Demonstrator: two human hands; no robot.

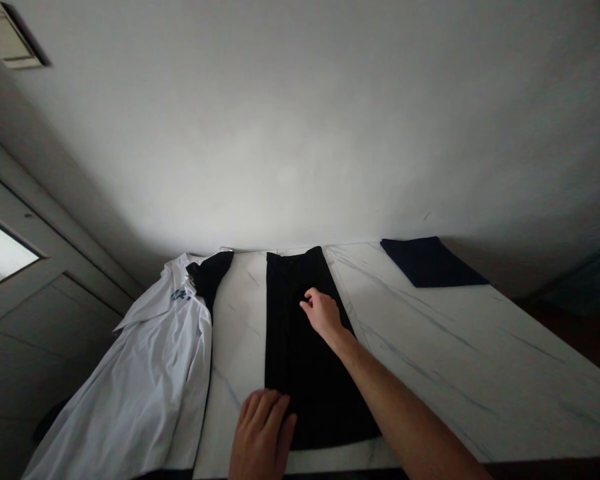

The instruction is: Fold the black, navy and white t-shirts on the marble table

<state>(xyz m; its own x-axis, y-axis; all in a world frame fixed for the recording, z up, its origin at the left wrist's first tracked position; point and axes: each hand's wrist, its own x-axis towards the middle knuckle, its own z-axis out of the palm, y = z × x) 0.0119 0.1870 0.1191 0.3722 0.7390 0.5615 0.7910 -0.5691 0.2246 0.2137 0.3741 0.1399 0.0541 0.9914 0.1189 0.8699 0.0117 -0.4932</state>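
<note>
Black folded trousers or a similar dark garment [310, 373] lie lengthwise on the marble-patterned table [410, 333]. My left hand [263, 433] rests at the garment's lower left edge, fingers slightly bent and thumb apart, holding nothing visible. Over the garment's upper right part is my right hand [323, 312], its thumb and index finger curled toward each other. Whatever lies between those fingertips is too dark to make out. To the left, a white shirt [155, 360] with dark printing and a black part is spread out, somewhat wrinkled.
A dark navy folded cloth [430, 262] lies at the back right of the table, near the wall [300, 133]. At the far left stands a panelled door [40, 307] with a bright pane. The table's front edge runs along the bottom.
</note>
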